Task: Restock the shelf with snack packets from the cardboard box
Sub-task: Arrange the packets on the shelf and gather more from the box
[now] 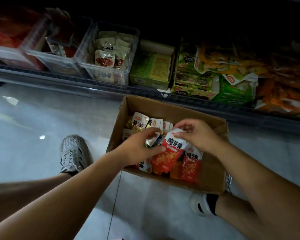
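Seen from above, an open cardboard box (171,108) sits on the floor (50,110) just short of a low shelf (111,85), probably so stock can pass straight from one to the other. Both bare arms stretch forward and down into the box, forearms converging.

The right hand (196,134) pinches the white top edge of a red packet (170,153) between thumb and forefinger, with the other fingers loosely curled. The packet hangs tilted below and left of that hand, probably being drawn out of the heap by its seam.

The left hand (142,146), just beside it, curls fingers and thumb round a small silver packet (151,141), likely a second one for the same trip. More packets (139,122) lie loose beyond the left hand and under both.

The shelf lies well beyond both hands, and holds a clear bin (81,64) and a green carton (149,80) of other snacks.
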